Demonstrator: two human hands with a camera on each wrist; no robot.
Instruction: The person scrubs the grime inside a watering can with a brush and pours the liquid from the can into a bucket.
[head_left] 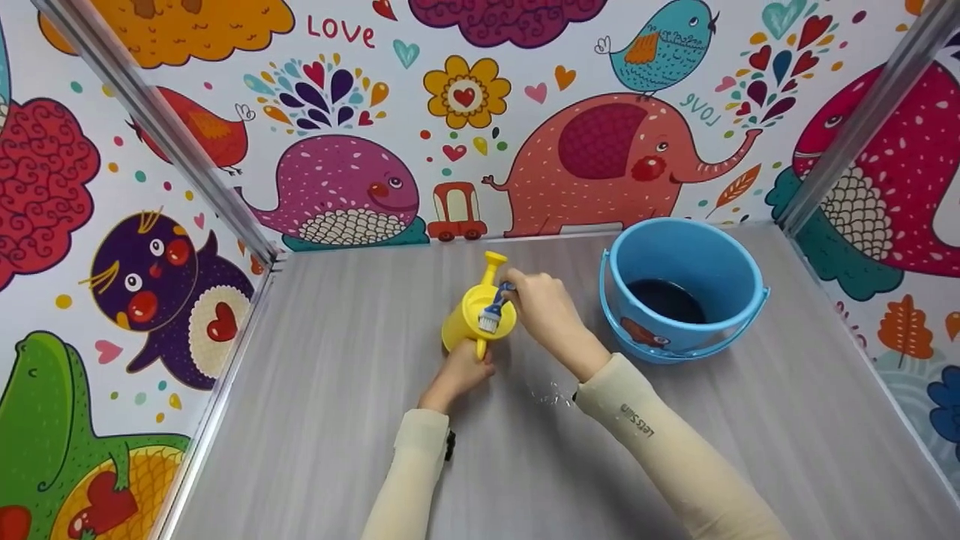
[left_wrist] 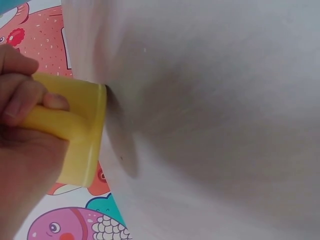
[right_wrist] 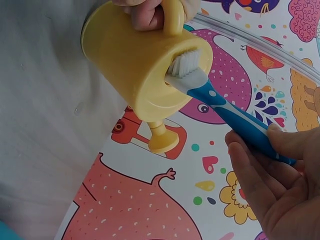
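Observation:
A yellow toy watering can (head_left: 454,327) is held by its handle in my left hand (head_left: 463,370). In the left wrist view, fingers of that left hand (left_wrist: 25,100) curl round the yellow handle (left_wrist: 55,122), and the can's base is close to the table; whether they touch I cannot tell. My right hand (head_left: 546,304) pinches a blue brush with white bristles (head_left: 490,321) by its handle. In the right wrist view, the brush head (right_wrist: 186,70) is at the can's top opening, bristles towards the handle side. The can's spout (right_wrist: 163,139) points away from the handle.
Right of the hands stands a blue bucket (head_left: 675,342) with dark liquid (head_left: 666,300) in its bottom and its handle hanging down. Water drops (head_left: 551,394) lie on the grey table (head_left: 337,360). Patterned panels (head_left: 465,135) with metal posts (head_left: 172,142) enclose the table's back and sides.

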